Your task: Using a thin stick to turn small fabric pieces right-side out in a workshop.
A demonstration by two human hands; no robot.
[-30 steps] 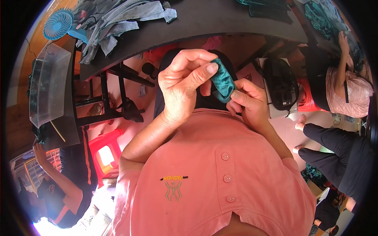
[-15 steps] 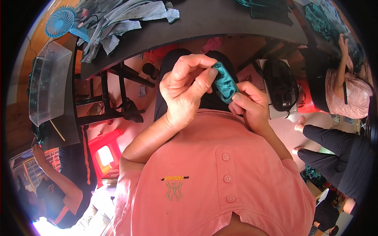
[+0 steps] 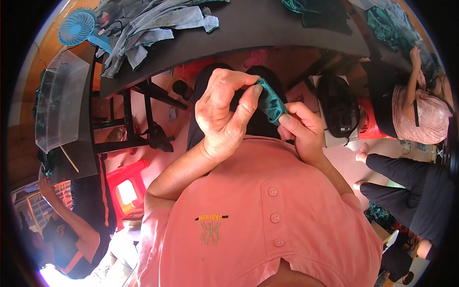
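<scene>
**Velvet strip tips narrower between my hands**

Since the frame half a second earlier, the green velvet strip [image 3: 271, 102] has turned: its broad, puckered face showed then, and now it looks slimmer and more edge-on. My left hand [image 3: 225, 110] has shifted only slightly, and my right hand [image 3: 304, 128] sits almost where it was.

The strip is just above the middle of the frame, slanting down from my left fingertips to my right thumb. My left hand pinches its upper end between thumb and index finger, the other fingers loosely bent, with a gap between thumb and palm. My right hand is closed more tightly, thumb pressed on the lower end and fingers curled beneath. The cloth spans the space between both hands, held in the air over my dark trousers [image 3: 260, 126], above the hem of my pink shirt [image 3: 239, 191].

Beyond my hands, the dark table [image 3: 272, 36] curves across the top of the frame. Grey cloth pieces [image 3: 162, 28] are heaped at upper left, beside a blue fan [image 3: 76, 26]; a clear plastic bin [image 3: 64, 105] stands below that.
</scene>
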